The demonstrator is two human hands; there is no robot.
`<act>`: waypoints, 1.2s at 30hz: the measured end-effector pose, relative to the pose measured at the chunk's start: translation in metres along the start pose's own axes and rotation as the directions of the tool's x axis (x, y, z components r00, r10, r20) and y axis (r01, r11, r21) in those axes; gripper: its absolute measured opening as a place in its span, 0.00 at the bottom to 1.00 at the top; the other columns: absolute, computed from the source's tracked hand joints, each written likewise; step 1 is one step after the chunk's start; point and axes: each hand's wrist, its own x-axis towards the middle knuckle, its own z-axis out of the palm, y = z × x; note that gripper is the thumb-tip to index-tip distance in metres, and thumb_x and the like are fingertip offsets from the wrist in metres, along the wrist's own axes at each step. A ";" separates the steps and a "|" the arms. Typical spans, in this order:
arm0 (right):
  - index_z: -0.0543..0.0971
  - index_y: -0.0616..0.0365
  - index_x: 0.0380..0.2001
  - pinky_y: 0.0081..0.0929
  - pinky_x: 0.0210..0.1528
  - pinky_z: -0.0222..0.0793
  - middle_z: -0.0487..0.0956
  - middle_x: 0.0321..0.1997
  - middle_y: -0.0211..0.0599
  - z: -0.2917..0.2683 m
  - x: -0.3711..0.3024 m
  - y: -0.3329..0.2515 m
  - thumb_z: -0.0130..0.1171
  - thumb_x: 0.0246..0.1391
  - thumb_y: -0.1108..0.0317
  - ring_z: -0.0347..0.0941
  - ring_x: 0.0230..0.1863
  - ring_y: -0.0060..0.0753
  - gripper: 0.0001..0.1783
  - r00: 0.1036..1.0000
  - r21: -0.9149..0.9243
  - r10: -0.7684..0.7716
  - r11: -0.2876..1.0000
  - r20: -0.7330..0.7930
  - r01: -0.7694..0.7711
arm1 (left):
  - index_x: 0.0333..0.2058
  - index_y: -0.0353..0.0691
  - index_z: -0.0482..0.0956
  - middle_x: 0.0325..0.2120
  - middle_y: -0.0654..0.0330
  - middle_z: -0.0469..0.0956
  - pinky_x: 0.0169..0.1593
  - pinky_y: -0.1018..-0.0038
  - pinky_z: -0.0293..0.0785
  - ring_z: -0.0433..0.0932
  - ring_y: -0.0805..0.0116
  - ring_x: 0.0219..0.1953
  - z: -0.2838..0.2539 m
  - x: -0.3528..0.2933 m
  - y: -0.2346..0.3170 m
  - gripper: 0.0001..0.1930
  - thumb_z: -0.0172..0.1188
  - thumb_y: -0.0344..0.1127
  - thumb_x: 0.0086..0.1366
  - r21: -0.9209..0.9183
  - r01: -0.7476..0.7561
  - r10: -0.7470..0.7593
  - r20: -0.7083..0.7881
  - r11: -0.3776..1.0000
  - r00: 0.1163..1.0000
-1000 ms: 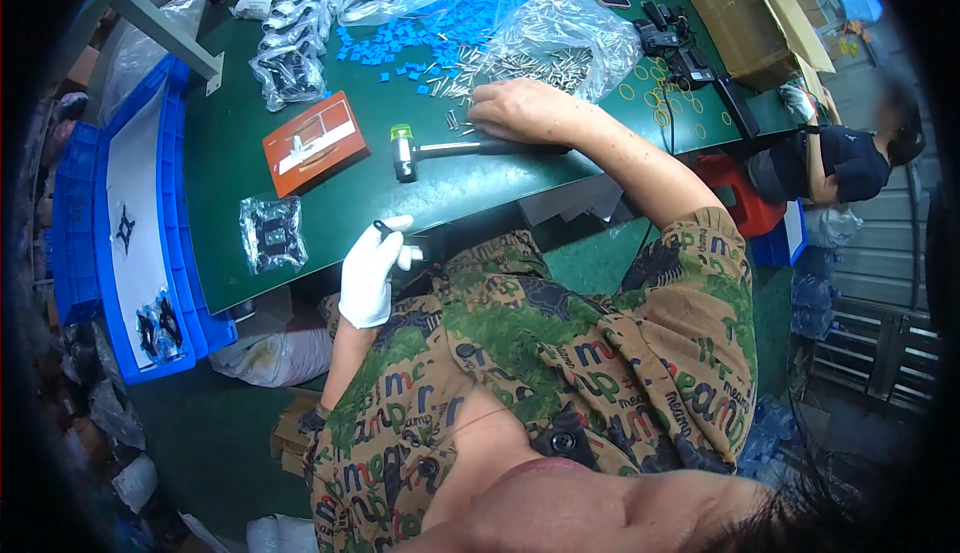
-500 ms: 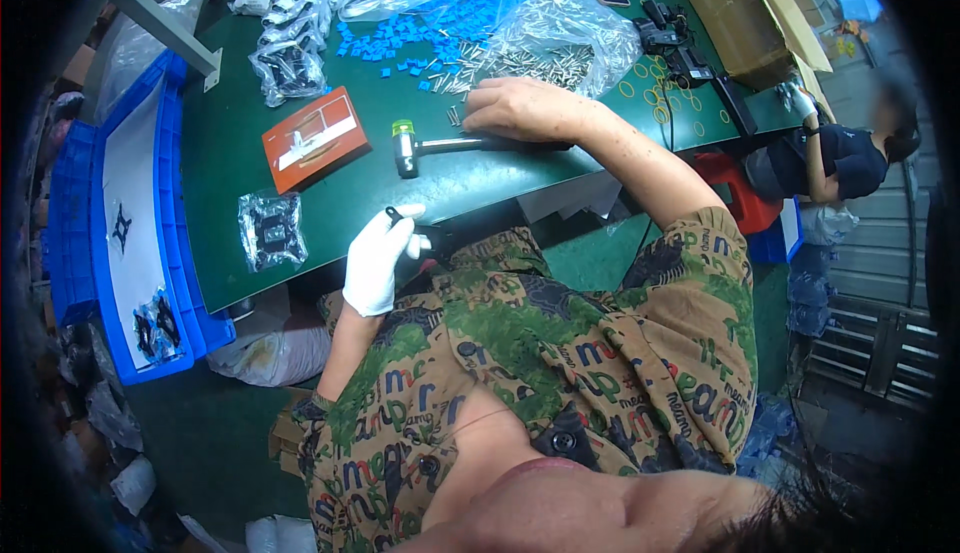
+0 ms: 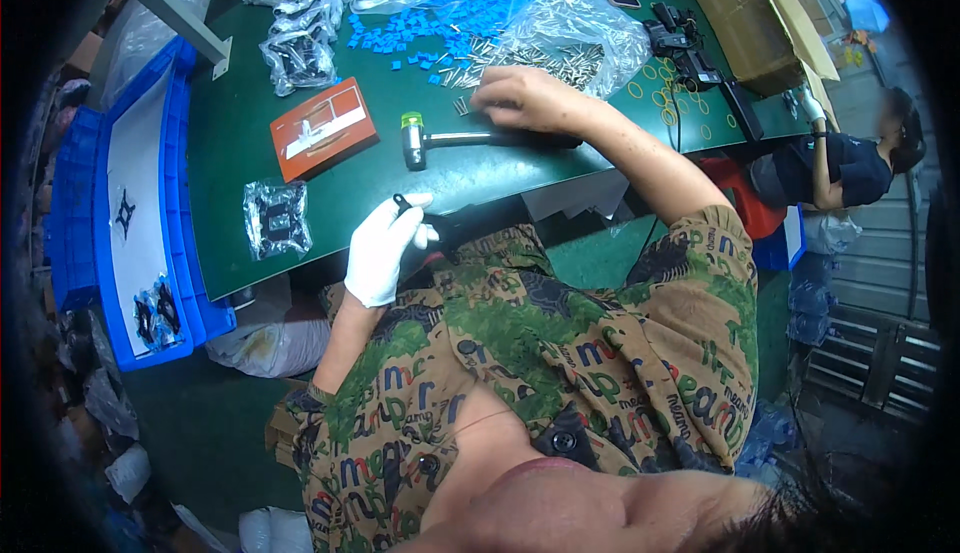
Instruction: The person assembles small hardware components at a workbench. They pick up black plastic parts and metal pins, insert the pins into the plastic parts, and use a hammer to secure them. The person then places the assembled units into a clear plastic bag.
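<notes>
Over the green bench (image 3: 300, 203) my gloved left hand (image 3: 383, 248) pinches a small black part (image 3: 401, 201) while my right hand (image 3: 525, 101), fingers curled, picks among the metal pins (image 3: 545, 56) — best taken singly, beside the hammer (image 3: 440, 139).

The gloved left hand (image 3: 382, 250) has risen slightly toward the counter (image 3: 240, 153) edge, its small black part (image 3: 401, 202) now lifted higher. The right hand (image 3: 525, 100) has barely shifted over the metal pins (image 3: 480, 58).
</notes>
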 end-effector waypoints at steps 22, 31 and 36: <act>0.82 0.59 0.40 0.26 0.34 0.73 0.80 0.34 0.30 0.057 0.003 -0.131 0.63 0.58 0.70 0.76 0.33 0.22 0.08 0.945 0.687 0.300 0.715 -0.134 -0.129 | 0.44 0.35 0.82 0.25 0.56 0.81 0.31 0.67 0.78 0.82 0.66 0.24 0.019 -0.003 0.023 0.11 0.61 0.36 0.69 0.675 -0.208 0.320 -0.045 0.708 0.946; 0.80 0.60 0.51 0.35 0.39 0.75 0.77 0.37 0.41 0.071 -0.011 -0.130 0.63 0.58 0.75 0.78 0.37 0.43 0.16 0.957 0.358 -0.025 0.924 -0.289 0.132 | 0.48 0.38 0.84 0.25 0.64 0.78 0.37 0.76 0.73 0.75 0.76 0.28 -0.006 -0.026 0.005 0.13 0.55 0.38 0.74 0.287 -0.027 -0.017 0.150 0.958 0.989; 0.80 0.58 0.49 0.37 0.38 0.77 0.79 0.39 0.38 0.090 -0.018 -0.130 0.64 0.58 0.73 0.79 0.38 0.44 0.15 0.949 0.195 -0.200 0.948 -0.245 0.251 | 0.47 0.39 0.86 0.25 0.64 0.78 0.35 0.76 0.72 0.74 0.77 0.27 -0.014 -0.037 -0.012 0.14 0.55 0.38 0.75 0.339 0.003 -0.067 0.177 0.941 0.982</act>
